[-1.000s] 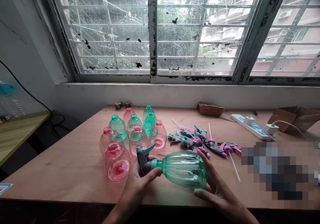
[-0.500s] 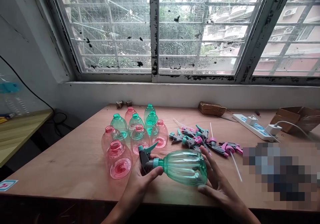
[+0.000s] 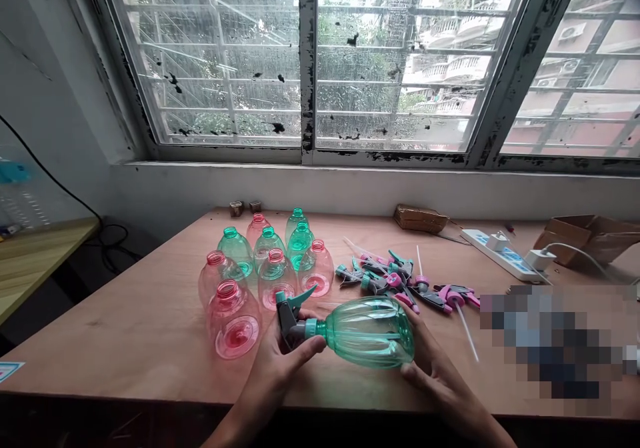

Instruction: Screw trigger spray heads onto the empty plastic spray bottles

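A clear green spray bottle (image 3: pixel 367 331) lies sideways in the air above the table's near edge, its dark grey and teal spray head (image 3: pixel 293 321) on the left. My left hand (image 3: pixel 280 361) is closed around the neck, thumb along the teal collar and fingers behind the head. My right hand (image 3: pixel 433 361) cups the bottle's base, thumb below and fingers mostly hidden behind it. Behind my left hand stand several open bottles without heads, among them a pink bottle (image 3: pixel 234 321) and a green bottle (image 3: pixel 301 245). A pile of loose spray heads (image 3: pixel 395 278) with white tubes lies beyond the held bottle.
A white power strip (image 3: pixel 505 255) with plugged-in chargers lies on the wooden table (image 3: pixel 125 341) at the right, near an open cardboard box (image 3: pixel 583 241). A brown wrapped block (image 3: pixel 420 218) sits by the wall. Something pixelated covers the right side.
My right hand has closed in on the bottle's base, its fingers moving behind it. The left grip on the neck is the same. The view has shifted slightly.
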The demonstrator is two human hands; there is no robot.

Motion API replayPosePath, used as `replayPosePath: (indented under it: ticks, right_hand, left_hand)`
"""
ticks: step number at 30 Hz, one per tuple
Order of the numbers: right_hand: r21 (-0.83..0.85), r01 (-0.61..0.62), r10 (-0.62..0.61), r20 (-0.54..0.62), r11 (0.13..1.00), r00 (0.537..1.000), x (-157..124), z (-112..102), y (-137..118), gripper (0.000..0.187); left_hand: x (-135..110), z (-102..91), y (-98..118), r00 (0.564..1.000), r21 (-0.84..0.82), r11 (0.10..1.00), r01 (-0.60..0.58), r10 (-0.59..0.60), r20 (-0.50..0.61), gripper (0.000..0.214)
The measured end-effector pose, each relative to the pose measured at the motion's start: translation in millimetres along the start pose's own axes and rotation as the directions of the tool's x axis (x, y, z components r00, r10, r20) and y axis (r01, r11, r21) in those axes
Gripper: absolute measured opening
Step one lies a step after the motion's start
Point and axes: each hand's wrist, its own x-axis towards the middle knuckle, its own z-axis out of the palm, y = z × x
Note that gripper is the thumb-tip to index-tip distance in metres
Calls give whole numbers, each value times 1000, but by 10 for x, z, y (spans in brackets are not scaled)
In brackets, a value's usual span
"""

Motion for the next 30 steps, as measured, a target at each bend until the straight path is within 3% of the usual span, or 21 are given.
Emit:
replayPosePath:
  ticks: [5, 12, 19, 26, 30]
  right_hand:
    - [-57, 7, -4, 65, 998, 998, 3, 51, -127, 79]
    - [-48, -52, 51, -21, 997, 998, -22, -17, 14, 81]
    - [-55, -23, 27, 76, 998, 997, -14, 42, -101, 83]
    - [-12, 6, -6, -29, 1000, 1000, -5, -33, 92, 85]
    - [-19, 11, -12, -53, 1000, 999, 9, -17, 24, 86]
  left_hand:
    - [17, 6, -5, 1000, -55, 998, -12, 12, -7, 36]
    - [14, -1, 14, 1000, 16, 1000, 8, -9, 13, 35]
    - [-8, 24, 55, 1000, 2, 1000, -5, 5, 4, 35]
    - [9, 14, 36, 1000, -22, 1000, 2, -2, 3, 36]
    - [1, 5, 41, 1000, -30, 1000, -9, 9, 17, 34]
